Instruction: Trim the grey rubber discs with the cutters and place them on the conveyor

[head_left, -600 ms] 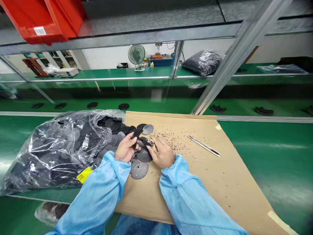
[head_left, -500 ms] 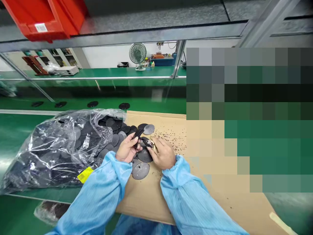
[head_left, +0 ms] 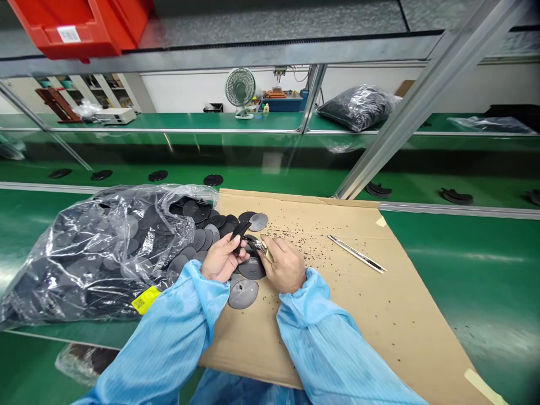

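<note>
My left hand (head_left: 223,259) grips a black plastic disc (head_left: 242,233), tilted nearly edge-on. In my right hand (head_left: 284,263) are small metal nippers (head_left: 260,246), their shiny head against or very near the disc's edge; whether they touch is too small to tell. Fingers cover most of the handles, of which a pale yellowish part shows. Under and around both hands lie loose dark discs, among them a grey-looking one (head_left: 243,294) nearest me and another (head_left: 258,221) farther back. Small black scraps (head_left: 310,247) are scattered to the right of the nippers.
At left a clear plastic bag (head_left: 93,253) full of discs opens toward my hands. Brown cardboard (head_left: 337,315) covers the bench, with a slim cutter knife (head_left: 356,254) on it. Several black parts (head_left: 213,180) sit along the green strip behind. A red bin (head_left: 80,28) is overhead.
My hands stay at the same spot with the disc and nippers, the nippers' head turned slightly. The view has shifted a little. The right side, masked before, now shows.
</note>
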The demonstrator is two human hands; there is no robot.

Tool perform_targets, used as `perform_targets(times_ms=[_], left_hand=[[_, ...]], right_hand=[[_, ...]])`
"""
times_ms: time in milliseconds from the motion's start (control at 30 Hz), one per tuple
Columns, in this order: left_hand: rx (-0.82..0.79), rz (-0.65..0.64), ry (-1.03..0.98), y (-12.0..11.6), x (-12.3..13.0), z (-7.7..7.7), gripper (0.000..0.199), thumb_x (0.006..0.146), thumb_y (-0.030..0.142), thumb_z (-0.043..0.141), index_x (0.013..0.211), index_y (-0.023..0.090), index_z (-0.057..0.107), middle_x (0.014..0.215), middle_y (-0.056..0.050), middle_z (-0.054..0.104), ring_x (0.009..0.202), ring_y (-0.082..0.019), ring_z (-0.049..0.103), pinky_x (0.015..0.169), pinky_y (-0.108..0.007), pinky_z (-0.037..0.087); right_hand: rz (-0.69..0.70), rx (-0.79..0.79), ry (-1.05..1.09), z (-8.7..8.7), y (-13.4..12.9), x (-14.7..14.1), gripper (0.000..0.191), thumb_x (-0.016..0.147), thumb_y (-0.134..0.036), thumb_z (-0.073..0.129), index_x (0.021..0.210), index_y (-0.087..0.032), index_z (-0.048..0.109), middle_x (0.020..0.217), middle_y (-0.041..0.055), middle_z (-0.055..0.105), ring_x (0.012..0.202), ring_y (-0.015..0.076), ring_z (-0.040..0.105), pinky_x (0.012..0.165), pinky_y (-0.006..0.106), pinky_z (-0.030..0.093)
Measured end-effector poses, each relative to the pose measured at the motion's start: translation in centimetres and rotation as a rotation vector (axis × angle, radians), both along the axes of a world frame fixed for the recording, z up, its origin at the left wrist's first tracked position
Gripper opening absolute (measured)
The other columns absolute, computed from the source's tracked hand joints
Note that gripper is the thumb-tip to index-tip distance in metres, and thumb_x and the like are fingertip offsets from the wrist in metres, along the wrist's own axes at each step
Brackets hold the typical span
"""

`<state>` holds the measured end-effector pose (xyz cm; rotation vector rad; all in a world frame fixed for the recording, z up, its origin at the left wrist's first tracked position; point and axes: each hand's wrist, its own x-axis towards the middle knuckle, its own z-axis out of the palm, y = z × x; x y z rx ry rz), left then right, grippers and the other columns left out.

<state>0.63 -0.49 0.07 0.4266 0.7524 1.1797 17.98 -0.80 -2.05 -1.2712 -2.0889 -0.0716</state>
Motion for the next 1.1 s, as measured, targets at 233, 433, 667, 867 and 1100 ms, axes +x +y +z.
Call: perform_targets(times_ms=[233,433,667,867,1100], left_hand=[[-0.019,0.013,-0.026,-0.12,0.35,-0.33,0.016,0.078,0.016,0.069,0.079,0.013,0.052,0.07,-0.001,0.058,0.051,-0.007,0.051,0.058,-0.025,0.053],[0.03,0.021,-0.02,0.05,0.35,-0.23,0.02,0.078,0.018,0.069,0.08,0.015,0.05,0.07,0.0,0.059,0.051,-0.007,0.052,0.061,-0.026,0.053],[0.126,0.116,0.037,0.23,0.32,-0.17,0.03,0.076,0.023,0.073,0.093,0.02,0.049,0.075,0.001,0.06,0.054,-0.009,0.055,0.065,-0.029,0.052],[0.121,0.157,0.043,0.32,0.4,-0.19,0.034,0.071,0.025,0.077,0.094,0.02,0.052,0.072,0.003,0.058,0.052,-0.007,0.05,0.057,-0.025,0.048],[0.102,0.13,0.022,0.25,0.34,-0.27,0.036,0.068,0.03,0.08,0.094,0.017,0.058,0.085,-0.003,0.065,0.069,-0.013,0.06,0.056,-0.023,0.048]], right_hand=[[-0.059,-0.006,-0.052,-0.06,-0.07,0.05,0.031,0.092,-0.026,0.049,0.119,-0.019,0.06,0.084,0.0053,0.065,0.077,0.021,0.054,0.072,0.032,0.039],[-0.031,-0.068,0.115,-0.28,-0.02,-0.21,0.027,0.091,-0.027,0.049,0.115,-0.02,0.062,0.089,0.0055,0.067,0.08,0.0196,0.059,0.075,0.03,0.045],[-0.072,-0.201,0.46,-0.49,0.3,-0.07,0.029,0.085,-0.032,0.055,0.112,-0.021,0.061,0.096,0.0063,0.067,0.088,0.0215,0.062,0.08,0.034,0.049],[-0.093,-0.239,0.527,-0.66,0.5,0.1,0.032,0.083,-0.032,0.056,0.114,-0.021,0.061,0.096,0.0065,0.066,0.091,0.0221,0.061,0.083,0.036,0.049],[-0.004,-0.242,0.489,-0.25,0.02,-0.24,0.031,0.083,-0.028,0.057,0.113,-0.021,0.061,0.101,0.0071,0.066,0.093,0.0217,0.061,0.084,0.035,0.049]])
